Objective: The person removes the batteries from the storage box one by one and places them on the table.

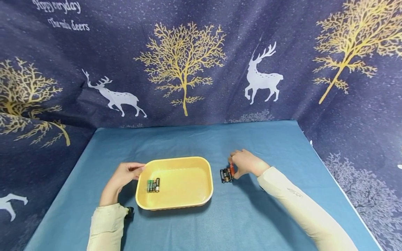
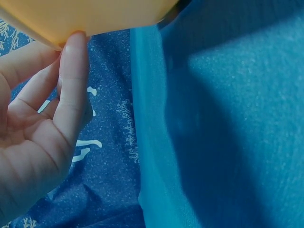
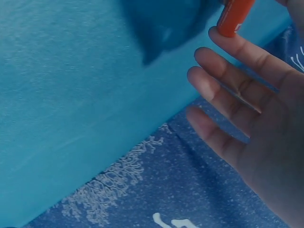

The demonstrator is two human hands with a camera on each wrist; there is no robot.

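A yellow plastic basin [image 1: 188,206] stands on the blue cloth, left of the middle in the head view. My left hand [image 1: 125,176] pinches its left rim between thumb and fingers, as the left wrist view also shows. Several green and black batteries [image 1: 153,185] lie side by side inside, near the basin's left wall. To the right of the basin, several dark batteries [image 1: 225,175] lie in a row on the cloth. My right hand [image 1: 246,163] pinches an orange battery [image 3: 235,18] by its ends, between index finger and thumb, beside that row; the thumb is mostly out of the right wrist view.
A blue cloth [image 1: 238,216] covers the table. Behind and at the sides hangs a dark blue curtain [image 1: 213,104] with yellow trees and white deer. The basin's raised wall lies between the two groups of batteries. A dark strap [image 1: 129,212] shows at the left wrist.
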